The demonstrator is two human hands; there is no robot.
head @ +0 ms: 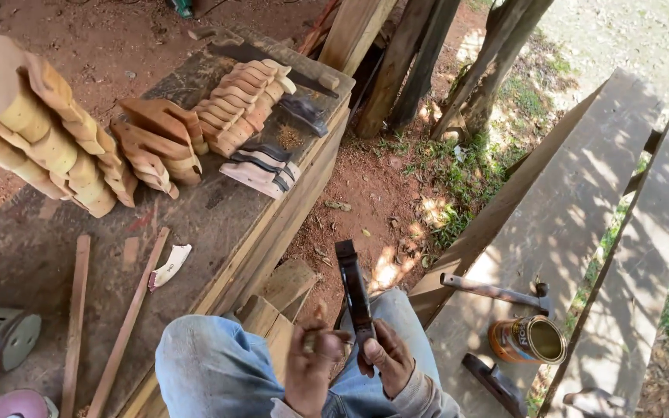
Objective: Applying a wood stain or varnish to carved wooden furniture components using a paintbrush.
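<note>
Hands [350,358] around upright, seemingly lacquered handle [353,290]

Left hand [313,364]: was raised over the knees, fingers curled, pinching something small.
Right hand [387,358]: was closed in a grip, thumb pointing up.

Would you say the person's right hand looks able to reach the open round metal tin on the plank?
Probably yes: the open round metal tin stands nearby with nothing between, though the right hand is holding a dark wooden piece.

Dark wood piece [352,290], upright btwn knees
</note>
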